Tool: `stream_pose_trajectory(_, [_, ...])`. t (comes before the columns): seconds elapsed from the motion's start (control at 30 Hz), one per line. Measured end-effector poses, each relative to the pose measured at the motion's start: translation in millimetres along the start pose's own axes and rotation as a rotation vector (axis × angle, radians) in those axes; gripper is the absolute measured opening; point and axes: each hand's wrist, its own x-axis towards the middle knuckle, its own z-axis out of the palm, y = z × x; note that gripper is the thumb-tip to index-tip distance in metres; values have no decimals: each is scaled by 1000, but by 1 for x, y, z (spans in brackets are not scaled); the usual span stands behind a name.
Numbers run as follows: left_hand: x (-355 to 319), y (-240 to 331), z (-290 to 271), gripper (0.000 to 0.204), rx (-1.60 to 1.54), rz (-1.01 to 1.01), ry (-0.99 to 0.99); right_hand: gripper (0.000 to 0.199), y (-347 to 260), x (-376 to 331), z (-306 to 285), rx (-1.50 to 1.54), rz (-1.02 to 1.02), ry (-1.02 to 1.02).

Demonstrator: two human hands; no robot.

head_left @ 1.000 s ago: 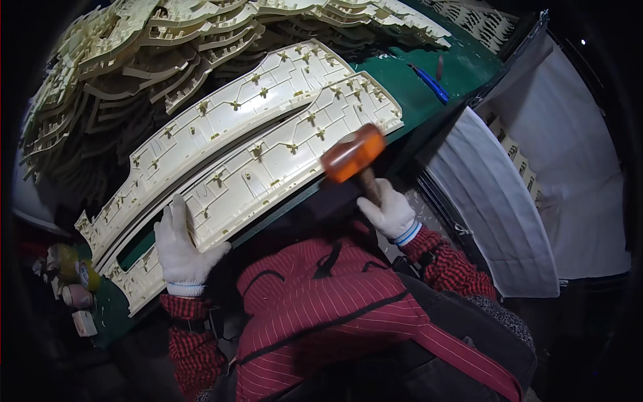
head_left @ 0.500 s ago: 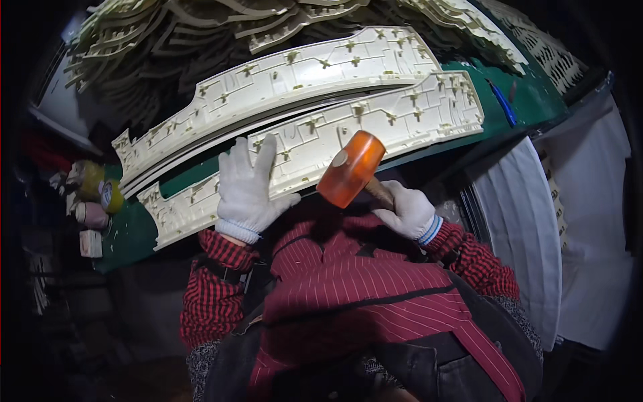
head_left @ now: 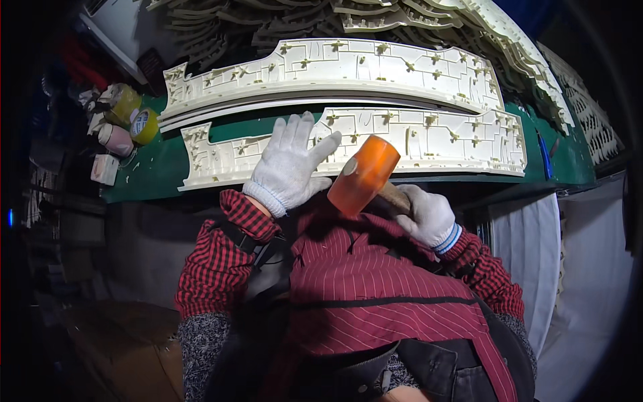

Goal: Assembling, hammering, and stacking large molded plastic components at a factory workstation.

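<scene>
In a white knit glove, my left hand (head_left: 288, 161) lies flat with fingers spread on the near cream plastic panel (head_left: 462, 144). My right hand (head_left: 426, 216), also gloved, is wrapped round the wooden handle of a mallet (head_left: 365, 175). The mallet's orange head is held above the panel's near edge, to the right of my left hand. Ribs and small greenish clips dot the face of the near panel. Behind it lies a second, similar cream panel (head_left: 375, 67), with a narrow gap between the two.
Stacked cream panels (head_left: 395, 17) fill the back of the green table (head_left: 144, 177). Tape rolls (head_left: 143, 126), a pink container (head_left: 114, 139) and a small white box (head_left: 105, 169) sit at the left. A blue-handled tool (head_left: 544, 157) lies at the right. White cloth (head_left: 526, 261) hangs beside the table.
The view has turned, so the table and panels now appear more level and further right. My left hand remains on the near panel, and my right hand still grips the mallet.
</scene>
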Motion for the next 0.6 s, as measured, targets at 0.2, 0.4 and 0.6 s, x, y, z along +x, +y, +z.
stream_pose_trajectory(0.2, [1, -2, -5, 80, -125, 19, -59, 46, 23, -28, -26, 427, 99, 429])
stream_pose_trajectory(0.4, [6, 3, -8, 76, -68, 0, -70, 41, 22, -45, -22, 679, 103, 845])
stream_pose_trajectory(0.6, [3, 2, -7, 75, -63, 24, -51, 38, 44, -49, -4, 65, 235, 273])
